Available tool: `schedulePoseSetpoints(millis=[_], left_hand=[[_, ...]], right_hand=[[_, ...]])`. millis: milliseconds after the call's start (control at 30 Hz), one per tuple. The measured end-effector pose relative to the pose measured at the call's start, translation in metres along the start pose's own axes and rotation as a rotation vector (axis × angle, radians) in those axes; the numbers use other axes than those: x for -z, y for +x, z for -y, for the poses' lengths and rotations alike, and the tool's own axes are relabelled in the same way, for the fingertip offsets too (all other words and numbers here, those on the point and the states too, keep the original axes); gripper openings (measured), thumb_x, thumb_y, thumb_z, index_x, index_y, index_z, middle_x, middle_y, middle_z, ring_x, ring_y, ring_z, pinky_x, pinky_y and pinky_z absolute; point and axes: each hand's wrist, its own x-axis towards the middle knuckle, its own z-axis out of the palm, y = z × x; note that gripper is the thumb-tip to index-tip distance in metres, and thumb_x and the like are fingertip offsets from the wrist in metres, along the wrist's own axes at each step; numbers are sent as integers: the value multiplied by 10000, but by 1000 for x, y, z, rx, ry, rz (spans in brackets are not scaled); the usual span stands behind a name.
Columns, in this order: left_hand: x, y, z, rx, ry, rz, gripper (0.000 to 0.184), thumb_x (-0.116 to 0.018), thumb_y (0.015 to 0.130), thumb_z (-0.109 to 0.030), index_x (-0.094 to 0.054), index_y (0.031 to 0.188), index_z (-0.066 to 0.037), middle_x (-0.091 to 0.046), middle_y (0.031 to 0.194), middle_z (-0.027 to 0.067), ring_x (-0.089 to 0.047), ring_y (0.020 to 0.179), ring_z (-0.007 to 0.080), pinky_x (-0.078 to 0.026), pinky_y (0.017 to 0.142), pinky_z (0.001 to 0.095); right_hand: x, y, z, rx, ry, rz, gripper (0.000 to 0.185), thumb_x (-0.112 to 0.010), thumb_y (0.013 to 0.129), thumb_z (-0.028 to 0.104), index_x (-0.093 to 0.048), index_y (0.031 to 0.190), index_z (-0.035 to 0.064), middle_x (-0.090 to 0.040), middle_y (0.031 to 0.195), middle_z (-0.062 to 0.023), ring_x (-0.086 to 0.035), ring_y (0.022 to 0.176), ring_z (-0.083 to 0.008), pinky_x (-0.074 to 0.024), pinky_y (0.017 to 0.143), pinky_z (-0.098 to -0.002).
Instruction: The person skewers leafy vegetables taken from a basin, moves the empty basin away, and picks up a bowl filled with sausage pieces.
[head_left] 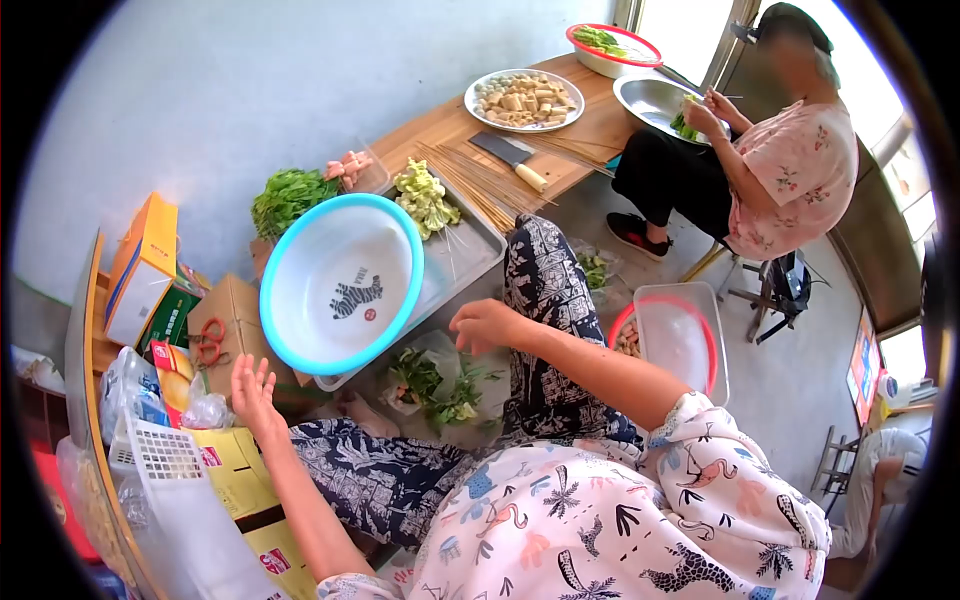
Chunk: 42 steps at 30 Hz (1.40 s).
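My left hand [257,397] is palm up with its fingers apart, holding nothing, below the left side of a blue-rimmed white basin [325,270]. My right hand [487,327] hangs over my lap, fingers loosely bent and apart, with nothing in it, to the right of the basin. The basin looks empty apart from a zebra print on its bottom and rests over a metal tray [455,262]. Leafy greens [290,200], pale green vegetable pieces [425,199] and pink sausage pieces [348,169] lie behind it. Thin wooden sticks [470,185] lie across the tray's far edge.
On the table [400,128] are a cleaver [502,149] and a plate of cut food [524,101]. A seated person [790,180] handles greens over a metal bowl [650,97]. Boxes [140,270] stand left; greens [440,388] lie on the floor; another person [880,480] bends far right.
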Motion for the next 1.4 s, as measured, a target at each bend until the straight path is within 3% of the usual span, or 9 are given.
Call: schedulePoseSetpoints(millis=[267,500,600,667,767,1033,1067,1200,1400], left_hand=[[-12,41,19,74,19,65,424,-533,936,-254,-452,1293,-39,-499,1282,102,-517,1120,211,-420,909,348],[-3,49,39,239,-123,89,472,-570,910,-188,-412,1324,-24,-434,1332,148,-465,1193,268,-416,942,391],[-10,47,37,265,-94,28,487,-578,903,-180,-404,1333,-30,-419,1339,145,-435,1221,275,-402,954,402],[-10,44,37,275,-103,29,491,-577,902,-177,-400,1335,-27,-414,1344,145,-433,1223,277,-401,955,402],[-7,40,38,289,-105,24,495,-570,905,-174,-389,1338,-15,-403,1353,150,-427,1227,286,-398,961,408],[20,47,61,295,-194,61,414,-473,939,-143,-389,1325,-19,-447,1295,155,-436,1210,316,-374,1013,449],[42,60,79,261,-209,189,431,-451,947,-158,-357,1345,-23,-422,1313,161,-410,1232,323,-349,1041,460],[35,68,73,294,-135,30,448,-409,965,-215,-347,1355,-3,-290,1430,213,-321,1308,345,-289,1088,463],[45,77,78,260,-37,-78,480,-537,914,-176,-373,1328,1,-328,1405,199,-362,1285,331,-337,1053,426]], right_hand=[[-7,0,-5,-55,-229,-17,213,-516,878,159,-605,980,-6,-679,782,-83,-628,548,-153,-493,529,-291],[-13,-2,-9,-30,-371,12,205,-527,871,160,-614,952,-7,-666,750,-79,-622,553,-157,-505,549,-315],[-19,-6,-16,6,-465,25,207,-531,852,166,-627,955,14,-663,753,-116,-645,630,-225,-512,595,-359],[-20,-5,-24,188,-861,15,224,-534,825,180,-637,973,48,-654,786,-170,-641,733,-319,-507,664,-421],[-23,-6,-29,202,-1050,51,245,-536,802,193,-643,988,75,-644,822,-200,-616,794,-377,-491,711,-461],[-31,-8,-35,135,-1261,129,125,-576,751,149,-640,772,43,-647,733,-170,-652,730,-340,-516,599,-450],[-30,-9,-36,150,-1286,168,125,-573,760,160,-628,778,50,-640,712,-163,-649,695,-336,-511,577,-448],[-34,-8,-35,270,-1204,95,95,-571,747,139,-616,742,55,-643,700,-146,-647,659,-325,-506,543,-432],[-30,-26,-9,295,-1106,4,102,-582,753,130,-615,784,39,-654,736,-150,-649,695,-317,-508,601,-423]])
